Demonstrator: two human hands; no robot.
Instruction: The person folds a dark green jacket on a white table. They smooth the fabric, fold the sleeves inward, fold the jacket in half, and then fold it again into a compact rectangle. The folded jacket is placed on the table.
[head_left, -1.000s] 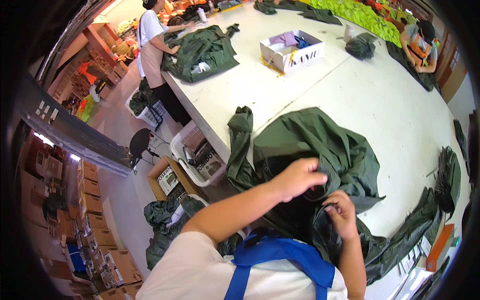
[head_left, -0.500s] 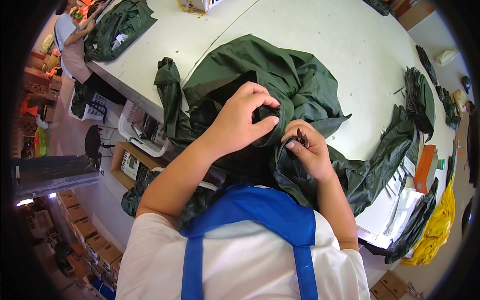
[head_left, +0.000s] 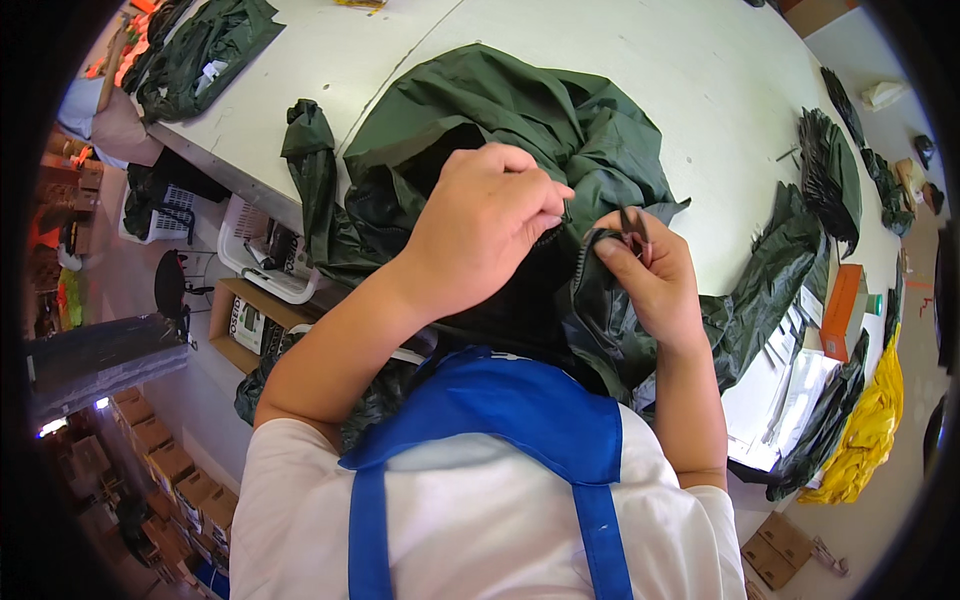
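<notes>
A dark green, thin-fabric garment point(head_left: 500, 100) lies bunched on the white table, its black inside turned toward me. My right hand point(head_left: 650, 265) is closed around small dark thread snips point(head_left: 636, 232), their blades pointing up. Between that thumb and fingers it also pinches a toothed zipper edge point(head_left: 578, 268) of the garment. Just left of it, my left hand point(head_left: 490, 220) hovers over the garment's opening, back of the hand up and fingers drawn together. Whatever those fingertips pinch is too small or hidden to make out; dark garment edging shows beneath them.
More green garments lie at the far left point(head_left: 205, 60) and right point(head_left: 835, 185) of the white table point(head_left: 720, 110). An orange box point(head_left: 842, 310) stands by papers at the right, near yellow fabric point(head_left: 865, 430). White baskets point(head_left: 265, 250) and an open carton point(head_left: 240, 325) sit left, below a person point(head_left: 125, 125).
My left hand has turned over, fingers drawing together near the zipper edge. My right hand has moved slightly right and up, with the snips and edge. The whole view has shifted a little.
</notes>
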